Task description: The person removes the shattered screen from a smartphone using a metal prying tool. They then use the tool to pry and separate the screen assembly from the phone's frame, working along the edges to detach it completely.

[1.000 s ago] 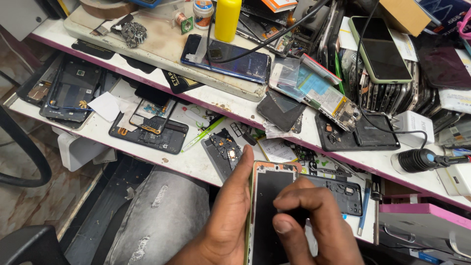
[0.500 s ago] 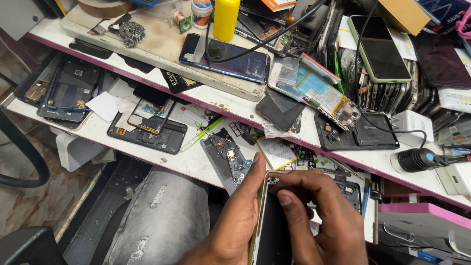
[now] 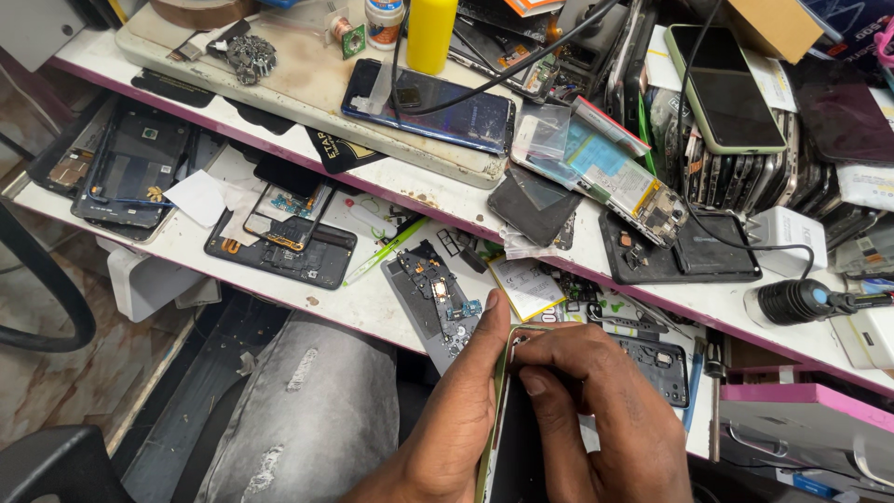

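Head view. The left hand [image 3: 461,410] grips the left edge of an opened phone body with a dark inner face and a thin green-gold frame [image 3: 510,438], thumb laid up along the frame. The right hand [image 3: 596,410] curls closed over the phone's top end, fingertips [image 3: 533,380] pressed onto its dark face. The phone is held upright at the near edge of the scene, just in front of the white workbench [image 3: 372,307], above the person's grey-clad knee [image 3: 307,410].

Just beyond the left thumb lies a grey phone midframe with exposed circuit parts [image 3: 436,300]. Farther left rests a black phone back frame with orange flex strips [image 3: 289,244]. At the far side, a dark blue cracked phone [image 3: 438,104] lies beside a yellow bottle [image 3: 432,33]. At right, a black cylindrical tool [image 3: 792,300] lies on the bench.
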